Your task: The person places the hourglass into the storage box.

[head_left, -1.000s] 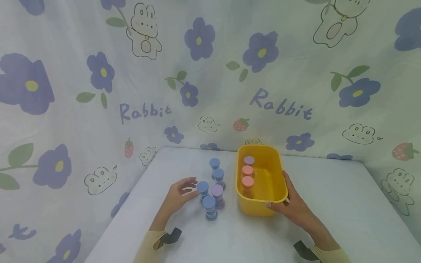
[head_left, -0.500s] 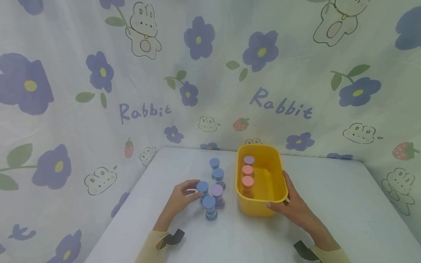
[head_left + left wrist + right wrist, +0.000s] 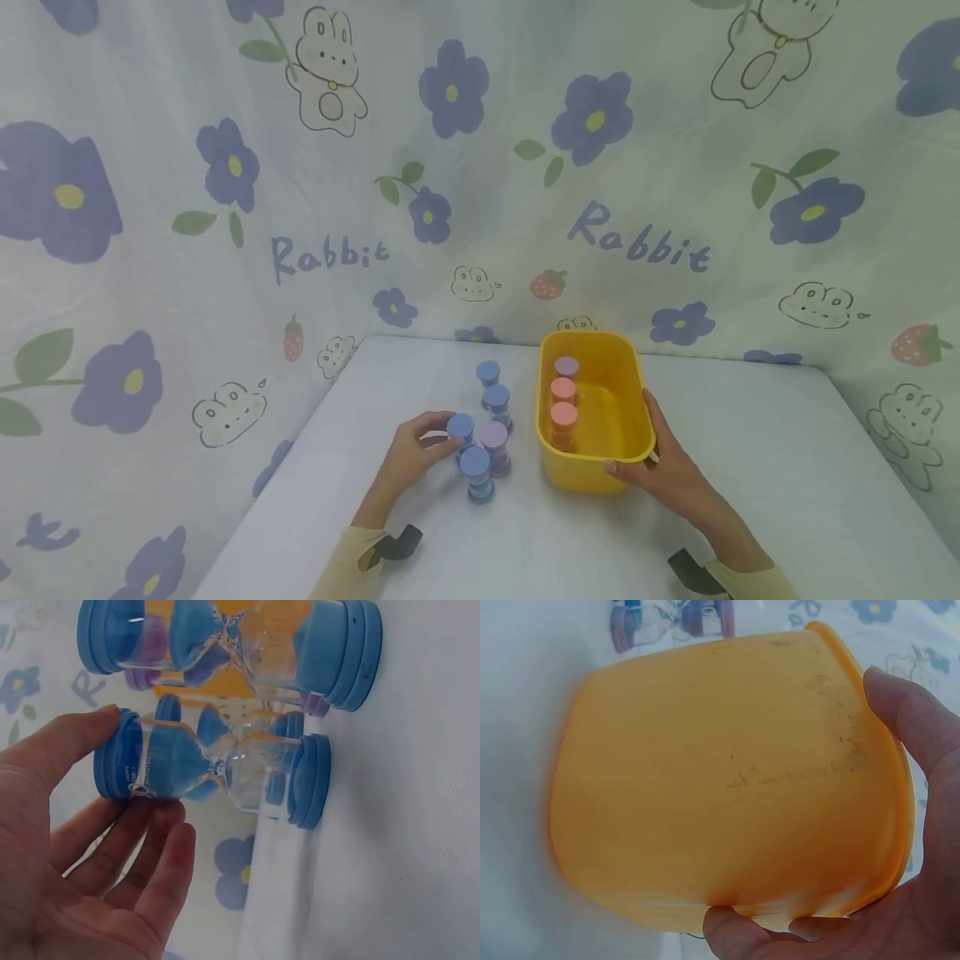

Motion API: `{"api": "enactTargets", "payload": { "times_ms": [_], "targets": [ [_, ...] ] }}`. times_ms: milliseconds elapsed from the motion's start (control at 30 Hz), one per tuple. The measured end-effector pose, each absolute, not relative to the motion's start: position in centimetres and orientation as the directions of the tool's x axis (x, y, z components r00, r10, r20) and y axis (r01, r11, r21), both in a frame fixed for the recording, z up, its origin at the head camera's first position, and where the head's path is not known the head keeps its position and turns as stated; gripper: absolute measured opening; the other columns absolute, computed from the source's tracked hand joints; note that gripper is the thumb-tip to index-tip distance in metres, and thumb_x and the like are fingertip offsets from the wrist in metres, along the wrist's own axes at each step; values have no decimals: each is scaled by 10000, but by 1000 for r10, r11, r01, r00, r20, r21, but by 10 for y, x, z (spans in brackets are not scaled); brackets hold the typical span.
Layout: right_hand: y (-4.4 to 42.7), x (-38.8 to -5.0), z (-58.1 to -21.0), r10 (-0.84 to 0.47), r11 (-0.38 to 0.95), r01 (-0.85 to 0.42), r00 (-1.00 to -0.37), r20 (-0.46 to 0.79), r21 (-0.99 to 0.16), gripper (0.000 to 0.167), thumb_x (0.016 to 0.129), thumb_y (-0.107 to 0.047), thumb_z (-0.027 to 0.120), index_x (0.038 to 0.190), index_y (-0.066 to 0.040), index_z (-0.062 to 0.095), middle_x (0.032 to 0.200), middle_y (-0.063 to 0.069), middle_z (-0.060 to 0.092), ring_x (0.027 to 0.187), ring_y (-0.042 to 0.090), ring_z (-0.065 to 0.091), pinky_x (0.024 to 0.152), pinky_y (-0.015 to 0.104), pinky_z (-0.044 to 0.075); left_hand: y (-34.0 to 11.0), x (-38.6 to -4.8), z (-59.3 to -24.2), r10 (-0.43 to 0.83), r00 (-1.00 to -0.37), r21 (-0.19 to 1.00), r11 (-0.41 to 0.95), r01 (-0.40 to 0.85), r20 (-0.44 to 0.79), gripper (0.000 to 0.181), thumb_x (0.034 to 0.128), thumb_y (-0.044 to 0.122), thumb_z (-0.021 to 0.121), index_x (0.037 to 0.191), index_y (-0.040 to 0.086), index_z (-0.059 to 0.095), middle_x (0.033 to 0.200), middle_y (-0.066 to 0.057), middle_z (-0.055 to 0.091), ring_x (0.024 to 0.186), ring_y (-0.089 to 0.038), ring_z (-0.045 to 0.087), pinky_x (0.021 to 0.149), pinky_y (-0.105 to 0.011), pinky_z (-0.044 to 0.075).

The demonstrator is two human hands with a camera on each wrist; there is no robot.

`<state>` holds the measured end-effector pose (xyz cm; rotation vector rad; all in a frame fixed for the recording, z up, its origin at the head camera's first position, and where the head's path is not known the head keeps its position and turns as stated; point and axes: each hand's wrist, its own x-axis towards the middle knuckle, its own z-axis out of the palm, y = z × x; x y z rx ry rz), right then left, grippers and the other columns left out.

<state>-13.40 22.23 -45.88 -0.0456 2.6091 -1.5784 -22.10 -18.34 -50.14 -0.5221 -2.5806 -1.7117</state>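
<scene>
A blue-capped hourglass [image 3: 461, 427] stands upright on the table, and my left hand [image 3: 411, 450] pinches its top end. In the left wrist view, the thumb lies on the upper cap of this hourglass [image 3: 214, 769] with fingertips against the opposite side. Close by stand a second blue hourglass [image 3: 476, 467] in front and a purple hourglass [image 3: 494, 440] to the right. Two more blue ones, including a nearer hourglass [image 3: 497, 400], stand behind. My right hand [image 3: 675, 475] grips the right front corner of a yellow bin [image 3: 585, 477], thumb at its rim.
Inside the bin, along its left wall, stand a purple hourglass [image 3: 566, 367] and two pink ones, the nearest pink hourglass [image 3: 564, 417] at the front. A white cloth covers the table [image 3: 510, 550]. A printed curtain [image 3: 495, 183] hangs behind and at the left.
My left hand has moved slightly right, and its thumb and fingers have come together on the blue hourglass. The right hand and the bin have stayed put.
</scene>
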Motion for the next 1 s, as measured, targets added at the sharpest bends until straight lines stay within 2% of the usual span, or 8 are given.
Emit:
{"api": "enactTargets", "payload": {
  "times_ms": [233, 400, 633, 1000],
  "targets": [
    [222, -134, -458, -71, 467, 24, -995, -64, -884, 1221, 849, -489, 817, 1651, -352, -92, 1755, 119, 93, 1535, 420, 292, 1176, 617, 363, -183, -219, -498, 220, -960, 900, 361, 245, 173, 428, 863, 249, 843, 1258, 161, 702, 1234, -69, 721, 1210, -256, 662, 968, -247, 599],
    [222, -134, -459, -76, 468, 27, -995, -71, -884, 1225, 852, -498, 812, 1647, -357, -109, 1754, 125, 83, 1536, 426, 287, 1177, 614, 363, -185, -217, -491, 187, -963, 905, 346, 249, 193, 418, 856, 179, 846, 1247, 129, 706, 1226, -90, 718, 1197, -238, 668, 965, -240, 598],
    [221, -134, -459, -76, 458, 37, -994, -81, -888, 1227, 848, -497, 816, 1644, -373, -110, 1756, 114, 76, 1537, 420, 286, 1183, 611, 354, -188, -220, -478, 189, -946, 894, 320, 314, 265, 419, 869, 140, 830, 1260, 72, 695, 1237, -143, 707, 1145, -83, 666, 963, -231, 595],
    [223, -135, -460, -80, 462, 20, -995, -64, -887, 1215, 854, -489, 813, 1648, -361, -97, 1754, 117, 96, 1532, 416, 297, 1174, 618, 367, -184, -228, -446, 193, -921, 881, 278, 382, 338, 405, 866, 63, 818, 1251, 33, 696, 1238, -188, 701, 1110, -10, 660, 933, -209, 597]
  ]
}}
